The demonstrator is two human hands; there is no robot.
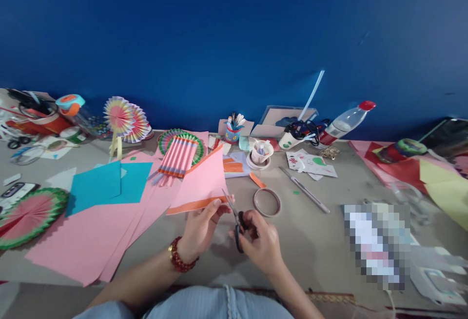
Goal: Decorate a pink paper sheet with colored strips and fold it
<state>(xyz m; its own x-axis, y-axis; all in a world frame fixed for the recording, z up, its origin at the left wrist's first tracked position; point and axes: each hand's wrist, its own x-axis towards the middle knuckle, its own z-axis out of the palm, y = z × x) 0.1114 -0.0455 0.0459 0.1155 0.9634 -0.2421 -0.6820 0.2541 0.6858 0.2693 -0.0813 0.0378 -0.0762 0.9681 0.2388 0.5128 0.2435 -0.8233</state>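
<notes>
My left hand (202, 225), with a red bead bracelet on the wrist, pinches the near edge of a pink paper sheet (203, 180) that has an orange strip along its bottom. My right hand (260, 242) is closed on black-handled scissors (236, 216), whose blades point up at the sheet's lower right corner. Both hands hover just above the grey table (314, 241), close to my body.
Pink sheets (102, 231) and blue paper (106, 185) lie left. Folded paper fans (126, 119), a striped pink piece (179, 155), a tape ring (266, 202), a metal tool (305, 189), small cups (260, 153), a bottle (345, 121) and red and yellow paper (420, 170) surround the hands.
</notes>
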